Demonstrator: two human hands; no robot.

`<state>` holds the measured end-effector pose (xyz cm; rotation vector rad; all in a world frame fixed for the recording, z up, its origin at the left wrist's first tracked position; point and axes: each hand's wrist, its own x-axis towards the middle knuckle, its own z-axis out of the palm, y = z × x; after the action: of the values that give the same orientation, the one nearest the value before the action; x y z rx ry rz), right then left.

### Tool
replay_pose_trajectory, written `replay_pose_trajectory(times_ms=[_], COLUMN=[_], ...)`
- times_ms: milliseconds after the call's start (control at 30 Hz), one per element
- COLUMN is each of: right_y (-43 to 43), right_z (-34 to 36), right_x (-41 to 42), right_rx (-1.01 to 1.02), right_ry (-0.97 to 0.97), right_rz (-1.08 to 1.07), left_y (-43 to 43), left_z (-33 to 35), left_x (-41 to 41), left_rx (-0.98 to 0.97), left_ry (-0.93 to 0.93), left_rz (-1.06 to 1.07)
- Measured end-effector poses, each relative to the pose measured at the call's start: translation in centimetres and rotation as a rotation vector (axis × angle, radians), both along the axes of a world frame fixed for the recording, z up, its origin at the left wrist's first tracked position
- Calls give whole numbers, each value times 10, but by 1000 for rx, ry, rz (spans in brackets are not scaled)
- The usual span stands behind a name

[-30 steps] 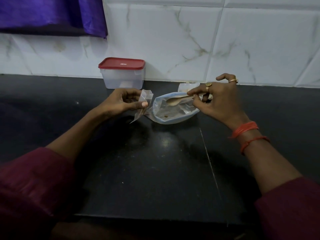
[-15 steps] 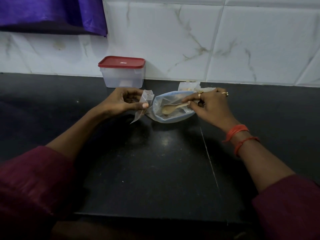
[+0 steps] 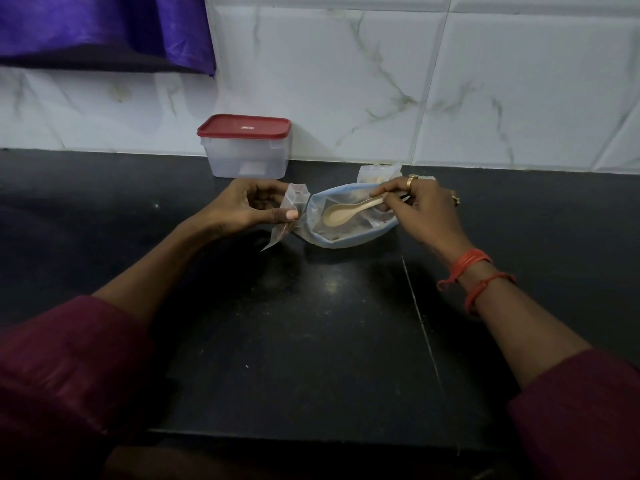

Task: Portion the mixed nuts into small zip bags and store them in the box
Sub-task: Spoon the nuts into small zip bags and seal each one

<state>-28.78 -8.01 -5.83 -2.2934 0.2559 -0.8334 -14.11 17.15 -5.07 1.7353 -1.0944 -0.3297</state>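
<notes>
Against the back wall at left, the red-lidded box (image 3: 244, 150) stands shut, so it needs opening before anything is stored. Just in front of it my left hand (image 3: 247, 209) pinches a small zip bag (image 3: 293, 207) between thumb and curled fingers, beside the rim of the large bag (image 3: 349, 237) that lies spread open on the counter (image 3: 311, 341). The mixed nuts (image 3: 331, 237) seem to be a scant few low in that bag, though the film and dim light make me unsure. My right hand (image 3: 424, 211) grips the handle of the spoon (image 3: 343, 214) in its fingertips, with the bowl inside the large bag.

The risk I see is in the crossing. The small bag is limp and held from one side only, so its mouth may fold as I tip the spoon, and nuts would scatter on the dark top. Nothing pins the large bag, and scraping could drag it.

Filled bags (image 3: 377, 172) sit close behind my right knuckles, so I avoid lifting backward. Toward me there is broad open counter, crossed by a seam (image 3: 419, 320).
</notes>
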Motion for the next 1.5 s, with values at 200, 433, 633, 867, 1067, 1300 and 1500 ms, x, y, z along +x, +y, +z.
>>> replay_pose_trajectory(times_ms=[200, 433, 633, 867, 1067, 1300, 1500], right_y=[-5, -6, 4, 10, 8, 17, 20], right_z=[1, 4, 0, -1, 7, 13, 6], right_x=[-4, -5, 1, 7, 2, 0, 0], right_rx=[-309, -346, -93, 105, 167, 174, -425], right_ry=[13, 42, 157, 155, 61, -276, -271], right_rz=[7, 57, 82, -3, -35, -1, 118], left_y=[0, 0, 0, 1, 1, -2, -2], left_z=[-1, -2, -3, -3, -3, -5, -5], left_x=[0, 1, 0, 2, 3, 4, 6], left_rx=[-8, 5, -8, -3, 16, 59, 36], left_ry=[22, 13, 33, 23, 17, 14, 10], left_rz=[-6, -11, -27, -45, -46, -40, -21])
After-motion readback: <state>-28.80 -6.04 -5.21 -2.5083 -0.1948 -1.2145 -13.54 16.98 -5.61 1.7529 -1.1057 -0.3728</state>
